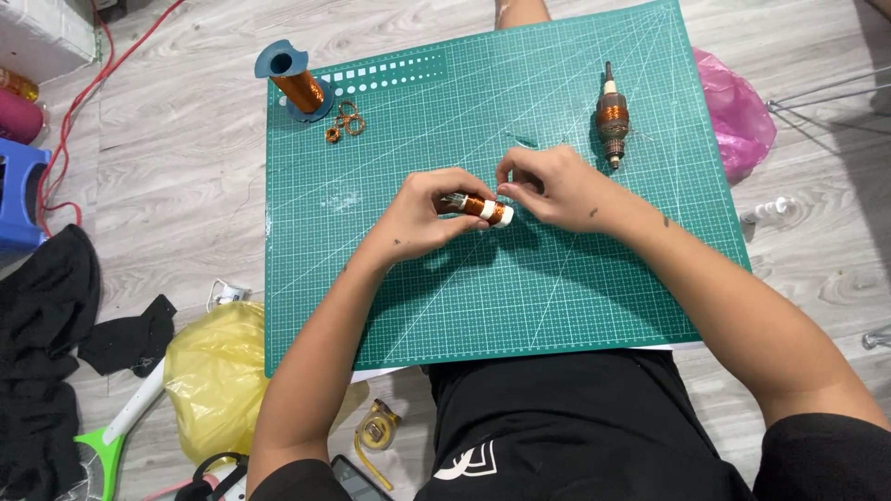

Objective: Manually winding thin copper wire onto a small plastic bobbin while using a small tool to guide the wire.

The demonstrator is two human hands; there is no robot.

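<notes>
My left hand (425, 215) grips a small motor armature (479, 208) wound with copper wire, holding it just above the green cutting mat (483, 297). My right hand (555, 186) pinches at the armature's right end with fingertips closed on it. A second, larger armature (612, 115) lies on the mat at the upper right, apart from both hands. A blue spool of copper wire (295, 82) lies at the mat's upper left, with a few small copper wire coils (345, 119) beside it.
A pink plastic bag (738, 111) sits right of the mat, a yellow plastic bag (218, 376) at lower left. Black cloth (46, 353), a blue stool (19, 195), a red cable (83, 93) and a tape measure (376, 431) lie on the wooden floor.
</notes>
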